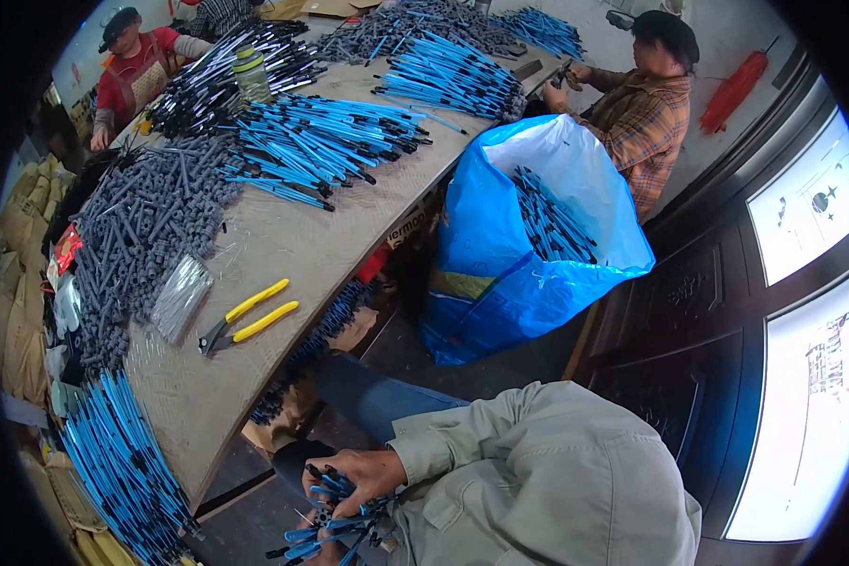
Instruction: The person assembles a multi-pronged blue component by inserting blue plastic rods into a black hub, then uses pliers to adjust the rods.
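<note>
Grey jacket [575,462] up close — right hand [373,474] curled round blue sticks [313,541], just left of it; left hand [328,553] lower, its grip too hidden to tell. They're splayed unevenly — a slackened hold could spill some.

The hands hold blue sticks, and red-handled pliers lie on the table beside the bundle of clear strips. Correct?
Not quite: the head view shows the pliers have yellow handles, not red. The rest stands: the hands hold blue sticks, and the pliers lie on the table beside the clear strips.
</note>
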Demonstrator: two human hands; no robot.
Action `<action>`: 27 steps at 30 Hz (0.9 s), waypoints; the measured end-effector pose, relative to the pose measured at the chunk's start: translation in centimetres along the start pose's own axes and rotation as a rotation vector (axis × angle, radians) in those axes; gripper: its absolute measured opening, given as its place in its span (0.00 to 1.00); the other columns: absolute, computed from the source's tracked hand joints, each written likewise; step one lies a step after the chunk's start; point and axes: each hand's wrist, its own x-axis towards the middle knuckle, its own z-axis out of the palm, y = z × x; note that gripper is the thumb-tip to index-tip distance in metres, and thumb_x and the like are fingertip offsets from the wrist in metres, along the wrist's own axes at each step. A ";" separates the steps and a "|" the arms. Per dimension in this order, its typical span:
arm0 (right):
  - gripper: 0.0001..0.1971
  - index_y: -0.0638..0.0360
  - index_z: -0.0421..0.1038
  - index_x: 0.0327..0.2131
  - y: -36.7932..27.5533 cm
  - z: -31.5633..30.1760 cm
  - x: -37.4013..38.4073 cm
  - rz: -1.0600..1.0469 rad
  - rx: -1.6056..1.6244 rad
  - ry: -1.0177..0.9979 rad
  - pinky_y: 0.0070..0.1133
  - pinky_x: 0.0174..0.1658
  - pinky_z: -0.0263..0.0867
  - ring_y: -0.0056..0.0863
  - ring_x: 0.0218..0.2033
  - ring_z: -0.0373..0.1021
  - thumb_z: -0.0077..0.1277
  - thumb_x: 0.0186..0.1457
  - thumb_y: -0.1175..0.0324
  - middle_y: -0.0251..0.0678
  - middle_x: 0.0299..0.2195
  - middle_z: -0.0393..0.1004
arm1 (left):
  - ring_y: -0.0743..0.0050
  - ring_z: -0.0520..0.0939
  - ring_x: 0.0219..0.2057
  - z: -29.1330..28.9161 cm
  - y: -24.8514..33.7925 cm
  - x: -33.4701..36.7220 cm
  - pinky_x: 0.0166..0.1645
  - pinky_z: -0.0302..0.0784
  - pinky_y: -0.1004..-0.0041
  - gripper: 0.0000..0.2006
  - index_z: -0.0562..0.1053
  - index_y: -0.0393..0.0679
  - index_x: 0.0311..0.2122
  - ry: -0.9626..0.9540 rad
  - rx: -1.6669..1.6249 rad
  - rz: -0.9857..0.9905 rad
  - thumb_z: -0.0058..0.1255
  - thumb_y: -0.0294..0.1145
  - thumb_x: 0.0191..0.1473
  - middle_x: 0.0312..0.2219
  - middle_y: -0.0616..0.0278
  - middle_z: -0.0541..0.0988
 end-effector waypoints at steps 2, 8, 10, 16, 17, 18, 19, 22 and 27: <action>0.27 0.65 0.59 0.42 0.3 0.1 0.0 -0.006 -0.011 0.006 0.22 0.38 0.62 0.24 0.34 0.63 0.61 0.41 0.64 0.37 0.33 0.64 | 0.73 0.73 0.27 0.2 0.1 0.0 0.32 0.71 0.76 0.22 0.68 0.33 0.38 0.059 0.038 -0.009 0.58 0.41 0.44 0.27 0.58 0.73; 0.31 0.69 0.57 0.43 1.2 -0.1 0.5 -0.049 -0.055 -0.026 0.22 0.36 0.62 0.25 0.31 0.65 0.62 0.41 0.62 0.39 0.30 0.67 | 0.75 0.73 0.26 0.4 0.6 0.1 0.31 0.70 0.76 0.21 0.68 0.34 0.36 -0.067 -0.006 0.038 0.56 0.42 0.45 0.27 0.59 0.72; 0.31 0.69 0.58 0.43 1.4 0.0 0.5 -0.057 -0.073 -0.012 0.22 0.36 0.62 0.26 0.31 0.65 0.63 0.41 0.62 0.39 0.30 0.68 | 0.75 0.73 0.27 -0.2 0.0 0.1 0.32 0.70 0.76 0.21 0.69 0.34 0.36 -0.080 0.007 0.060 0.56 0.43 0.45 0.27 0.59 0.73; 0.28 0.67 0.61 0.41 1.1 -0.1 0.3 -0.058 -0.089 -0.073 0.22 0.36 0.63 0.27 0.31 0.67 0.63 0.40 0.62 0.39 0.31 0.69 | 0.73 0.74 0.28 -2.3 -2.5 0.2 0.34 0.71 0.73 0.21 0.69 0.35 0.36 -0.120 0.043 0.130 0.55 0.44 0.46 0.27 0.60 0.73; 0.28 0.67 0.61 0.41 1.1 0.0 0.3 -0.053 -0.080 -0.079 0.22 0.36 0.63 0.27 0.31 0.67 0.63 0.40 0.62 0.39 0.31 0.69 | 0.73 0.74 0.29 -2.2 -2.1 0.1 0.34 0.71 0.73 0.21 0.69 0.35 0.36 -0.119 0.053 0.136 0.55 0.44 0.46 0.27 0.60 0.74; 0.26 0.65 0.62 0.40 1.1 0.1 0.3 -0.091 -0.042 -0.090 0.23 0.36 0.63 0.26 0.32 0.67 0.62 0.42 0.62 0.38 0.30 0.69 | 0.73 0.74 0.29 -2.3 -1.7 -0.2 0.34 0.71 0.73 0.21 0.69 0.35 0.36 -0.111 0.065 0.138 0.55 0.44 0.46 0.27 0.60 0.74; 0.23 0.63 0.62 0.40 1.2 0.2 0.4 -0.125 0.005 -0.105 0.23 0.36 0.63 0.26 0.32 0.67 0.61 0.43 0.63 0.37 0.30 0.69 | 0.73 0.74 0.29 -2.3 -1.3 -0.3 0.34 0.71 0.73 0.21 0.69 0.35 0.36 -0.088 0.077 0.122 0.55 0.44 0.46 0.27 0.60 0.74; 0.20 0.63 0.65 0.39 1.6 0.0 0.5 -0.103 -0.101 -0.171 0.23 0.38 0.64 0.26 0.35 0.68 0.61 0.44 0.66 0.37 0.32 0.71 | 0.68 0.76 0.33 -2.7 -0.9 -1.6 0.38 0.71 0.70 0.24 0.71 0.35 0.38 -0.165 0.086 0.033 0.51 0.49 0.46 0.33 0.56 0.76; 0.16 0.63 0.69 0.35 -0.3 0.0 -0.2 0.135 -0.122 0.044 0.19 0.39 0.65 0.20 0.35 0.69 0.62 0.41 0.72 0.36 0.34 0.70 | 0.69 0.76 0.34 0.5 1.0 -0.2 0.39 0.69 0.71 0.14 0.74 0.34 0.36 -0.209 -0.075 -0.035 0.52 0.34 0.47 0.33 0.54 0.76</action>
